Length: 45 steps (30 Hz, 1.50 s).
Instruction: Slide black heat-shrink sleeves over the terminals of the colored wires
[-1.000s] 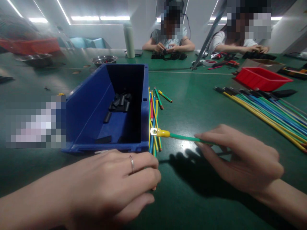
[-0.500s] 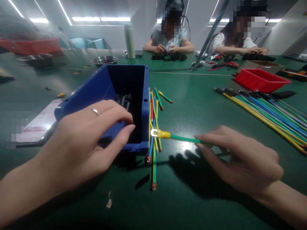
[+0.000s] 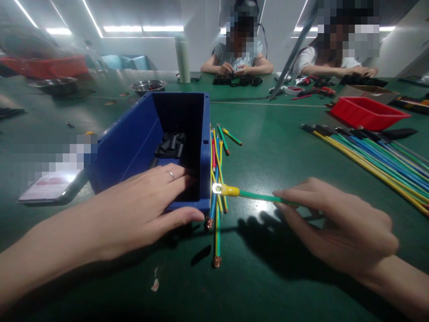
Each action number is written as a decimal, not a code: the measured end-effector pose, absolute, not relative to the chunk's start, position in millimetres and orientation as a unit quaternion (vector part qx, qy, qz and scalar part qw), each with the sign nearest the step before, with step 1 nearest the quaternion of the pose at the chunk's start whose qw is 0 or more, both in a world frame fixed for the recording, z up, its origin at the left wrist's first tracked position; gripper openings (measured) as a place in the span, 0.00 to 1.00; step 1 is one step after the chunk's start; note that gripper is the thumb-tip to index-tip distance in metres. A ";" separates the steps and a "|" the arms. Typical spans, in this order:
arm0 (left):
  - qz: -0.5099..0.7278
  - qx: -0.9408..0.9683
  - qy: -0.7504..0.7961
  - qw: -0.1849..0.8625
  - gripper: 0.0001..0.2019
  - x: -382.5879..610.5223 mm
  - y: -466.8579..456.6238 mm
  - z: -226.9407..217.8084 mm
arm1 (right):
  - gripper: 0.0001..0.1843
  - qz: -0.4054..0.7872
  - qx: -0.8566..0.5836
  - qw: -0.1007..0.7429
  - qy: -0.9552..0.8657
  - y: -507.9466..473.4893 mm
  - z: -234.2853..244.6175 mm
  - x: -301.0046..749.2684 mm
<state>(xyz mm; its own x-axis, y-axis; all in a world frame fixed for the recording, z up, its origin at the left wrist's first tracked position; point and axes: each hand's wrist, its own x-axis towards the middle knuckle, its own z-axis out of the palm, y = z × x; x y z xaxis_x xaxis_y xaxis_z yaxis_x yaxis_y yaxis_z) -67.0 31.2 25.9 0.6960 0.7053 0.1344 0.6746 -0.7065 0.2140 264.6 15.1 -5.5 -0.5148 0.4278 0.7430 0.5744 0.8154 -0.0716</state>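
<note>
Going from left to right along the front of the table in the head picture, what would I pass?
Phone → left hand, fingers in the blue bin → loose wires → right hand, pinching a green wire.

My left grip (image 3: 147, 205) extends forward, palm down, fingers loosely spread, thumb out. My right grip (image 3: 335, 228) lies palm down, thumb and forefinger pinched together.
</note>
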 end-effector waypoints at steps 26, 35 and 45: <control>0.068 0.879 0.452 0.137 0.40 -71.9 27.1 27.7 | 0.06 -0.102 -0.294 0.396 -0.864 10.8 -4.6 261.6; 0.063 0.920 0.374 0.095 0.21 -101.5 30.4 6.5 | 0.07 -0.101 -0.291 0.396 -0.865 11.6 -3.3 262.2; 0.175 0.887 0.417 0.092 0.28 -63.6 31.4 28.0 | 0.06 -0.106 -0.288 0.383 -0.871 12.8 -2.2 263.1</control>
